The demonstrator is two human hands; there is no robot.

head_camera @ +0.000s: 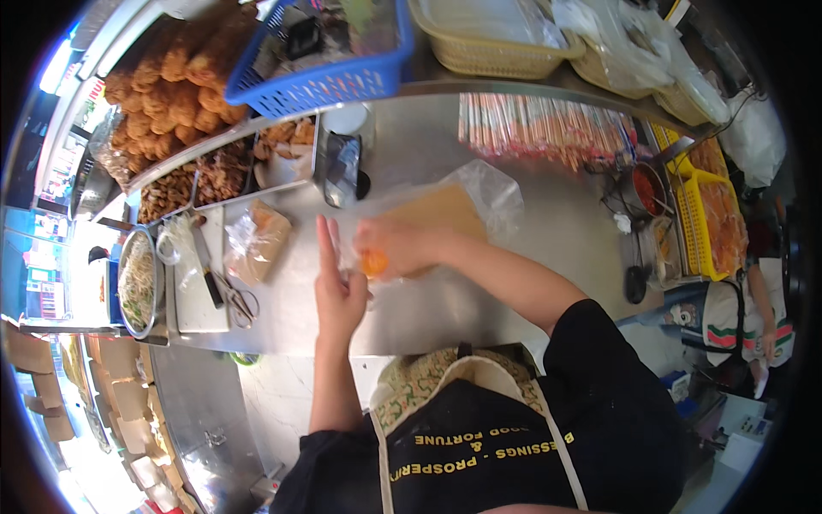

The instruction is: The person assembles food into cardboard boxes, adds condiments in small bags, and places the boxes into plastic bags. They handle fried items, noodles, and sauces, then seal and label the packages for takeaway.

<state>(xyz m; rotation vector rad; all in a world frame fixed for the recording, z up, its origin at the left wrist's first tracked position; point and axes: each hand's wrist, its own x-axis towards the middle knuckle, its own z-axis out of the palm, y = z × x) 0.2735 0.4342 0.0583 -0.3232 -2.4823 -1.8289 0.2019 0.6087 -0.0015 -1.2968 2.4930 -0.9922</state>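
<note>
My left hand (pixel 340 292) is raised over the steel counter (pixel 417 321), with fingers pointing away and the thumb folded over what seems to be clear plastic. Close beside it, my right hand (pixel 398 247) is blurred, its fingers bent around or just behind a small orange thing (pixel 374 263) that I cannot name. Beneath my right hand and forearm lies a brown paper packet (pixel 443 215) in a clear plastic bag (pixel 498 193). Left of my hands, another brown packet (pixel 266 247) sits in clear plastic.
A knife (pixel 210 283) and scissors (pixel 239 307) lie by a white cutting board (pixel 189 302). A phone (pixel 342 168) lies near food trays (pixel 221 173). Wrapped chopsticks (pixel 539 128) line the back, below a shelf with a blue basket (pixel 321 93). A pot of red sauce (pixel 647 186) and another person (pixel 738 321) are at right.
</note>
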